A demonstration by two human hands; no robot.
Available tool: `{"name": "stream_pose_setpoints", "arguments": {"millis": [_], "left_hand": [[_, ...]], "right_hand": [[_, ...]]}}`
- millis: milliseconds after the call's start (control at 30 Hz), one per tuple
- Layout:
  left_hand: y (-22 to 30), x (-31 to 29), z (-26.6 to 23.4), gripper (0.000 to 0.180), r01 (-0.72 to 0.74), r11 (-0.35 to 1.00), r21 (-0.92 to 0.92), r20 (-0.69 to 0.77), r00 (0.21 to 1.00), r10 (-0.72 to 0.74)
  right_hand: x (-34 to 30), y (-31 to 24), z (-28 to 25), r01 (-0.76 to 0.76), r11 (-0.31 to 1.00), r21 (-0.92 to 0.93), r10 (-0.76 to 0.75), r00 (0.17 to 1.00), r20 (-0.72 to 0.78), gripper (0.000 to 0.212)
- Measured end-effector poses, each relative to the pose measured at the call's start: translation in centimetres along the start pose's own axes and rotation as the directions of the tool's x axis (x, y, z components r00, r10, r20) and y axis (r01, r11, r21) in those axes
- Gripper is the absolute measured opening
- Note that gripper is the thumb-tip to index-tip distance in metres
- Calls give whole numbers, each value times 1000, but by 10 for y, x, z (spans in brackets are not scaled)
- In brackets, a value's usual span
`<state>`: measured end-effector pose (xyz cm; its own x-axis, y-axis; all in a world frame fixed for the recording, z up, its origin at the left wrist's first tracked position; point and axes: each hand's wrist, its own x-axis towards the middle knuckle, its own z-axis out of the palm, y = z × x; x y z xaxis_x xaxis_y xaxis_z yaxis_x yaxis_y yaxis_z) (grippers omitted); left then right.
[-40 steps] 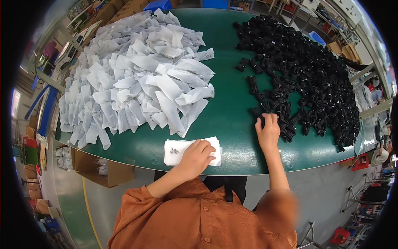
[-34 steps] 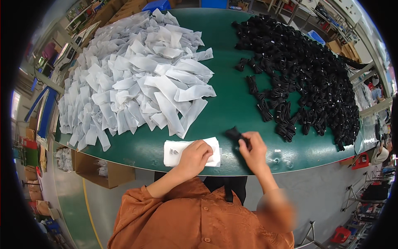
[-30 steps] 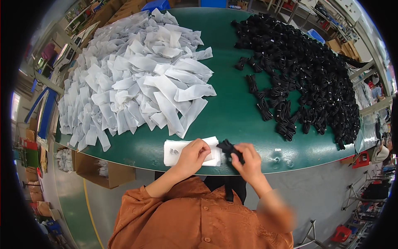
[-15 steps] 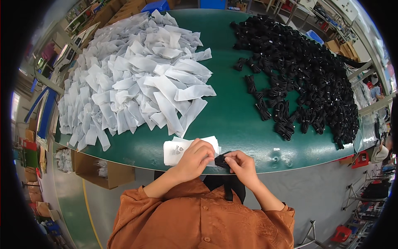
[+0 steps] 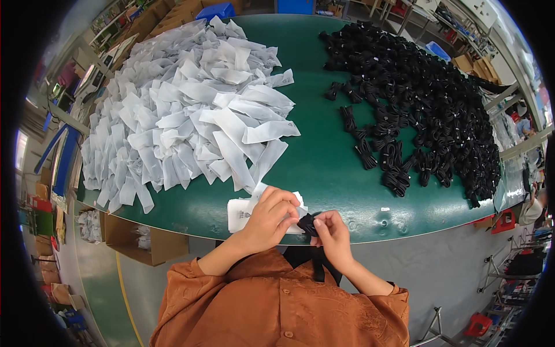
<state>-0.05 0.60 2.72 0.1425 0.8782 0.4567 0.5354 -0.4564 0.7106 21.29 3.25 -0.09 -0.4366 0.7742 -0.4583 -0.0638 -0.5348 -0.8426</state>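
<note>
My left hand (image 5: 270, 217) is closed on a translucent white bag (image 5: 258, 190), one end of which sticks out beyond my fingers. A stack of flat white bags (image 5: 236, 215) with dark print lies under that hand at the table's near edge. Between my hands is a coiled black cable (image 5: 307, 224), pinched by my right hand (image 5: 333, 233) between thumb and fingers. The cable's left end meets my left fingertips at the bag's opening; how far it reaches inside is hidden by the fingers.
A large heap of white bags (image 5: 191, 104) covers the left of the green table (image 5: 312, 69). Several coiled black cables (image 5: 428, 110) are piled on the right. Below the table's left edge stands a cardboard box (image 5: 139, 246) with white bags in it.
My left hand has lifted a bag, whose end now rises above the stack. The right hand has tilted the cable and moved slightly lower beside it.
</note>
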Motion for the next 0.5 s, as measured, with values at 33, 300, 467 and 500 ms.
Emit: {"name": "stream_pose_setpoints", "arguments": {"millis": [33, 300, 467, 500], "left_hand": [[0, 1, -1, 15, 32, 999, -20, -17, 999, -32], [0, 4, -10, 11, 169, 971, -169, 46, 985, -163], [-6, 7, -18, 11, 169, 968, -185, 27, 986, -167], [-6, 8, -18, 12, 177, 960, -218, 40, 984, -172]], "right_hand": [[-1, -2, 2, 422, 830, -366, -437, 898, 44, 11], [13, -28, 0, 846, 62, -530, -796, 362, 485, 27], [13, -31, 4, 837, 129, -531, -822, 390, 415, 31], [14, -39, 5, 903, -5, -430, -782, 265, 565, 31]]}}
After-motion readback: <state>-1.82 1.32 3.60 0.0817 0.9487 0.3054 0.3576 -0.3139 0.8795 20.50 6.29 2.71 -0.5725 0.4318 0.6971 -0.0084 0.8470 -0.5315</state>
